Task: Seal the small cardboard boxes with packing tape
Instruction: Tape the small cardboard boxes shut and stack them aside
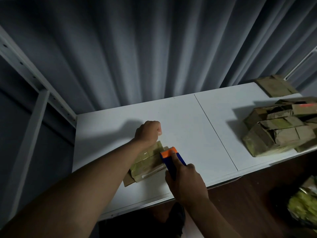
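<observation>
I grip the tape dispenser [171, 160] in my right hand [187, 184], against the box [147, 158] under my curled, empty-looking left hand [148, 132]. Right of it, a pile of boxes [281, 127] looks unsealed.

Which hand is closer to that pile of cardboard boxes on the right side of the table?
Right. The right hand grips the tape dispenser beside the small box, on the side toward the pile of cardboard boxes; the left hand sits beyond that box, farther left.
</observation>
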